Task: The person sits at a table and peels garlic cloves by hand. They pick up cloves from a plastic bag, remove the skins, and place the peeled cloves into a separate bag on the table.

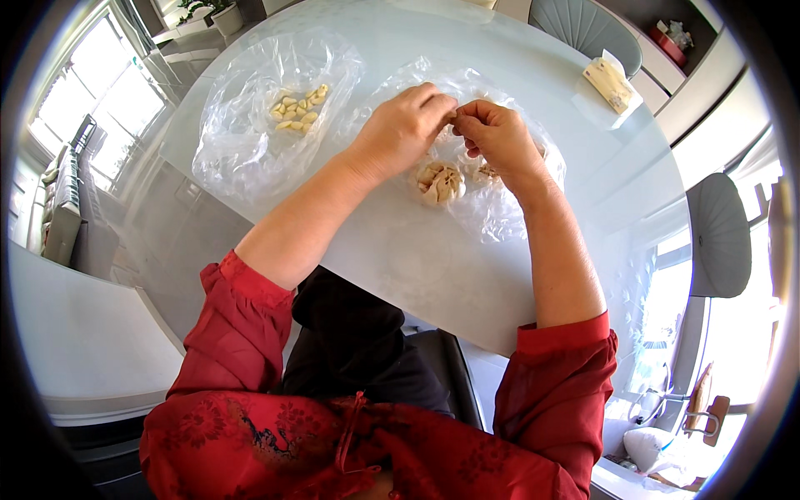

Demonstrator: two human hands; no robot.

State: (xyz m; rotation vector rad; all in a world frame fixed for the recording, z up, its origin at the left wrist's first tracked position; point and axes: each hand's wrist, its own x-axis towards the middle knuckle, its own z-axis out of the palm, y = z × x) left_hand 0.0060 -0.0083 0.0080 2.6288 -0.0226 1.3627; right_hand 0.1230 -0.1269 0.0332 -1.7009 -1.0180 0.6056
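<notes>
Over a clear plastic bag (492, 218) on the table, my left hand (408, 121) and my right hand (498, 140) meet at the fingertips. Both pinch a small piece that looks like a garlic clove (452, 117), mostly covered by the fingers. Just below the hands, a garlic bulb (440, 183) rests at the bag's near edge. More garlic (487, 172) shows partly behind my right hand. To the left, a second clear bag (237, 137) lies spread out, with several peeled garlic cloves (298, 108) on it.
The pale glossy table (417, 258) has a curved far edge. A tissue pack (611, 82) lies at its far right. Grey chairs (718, 235) stand at the right and at the back (587, 29). A sofa (58, 204) is off to the far left.
</notes>
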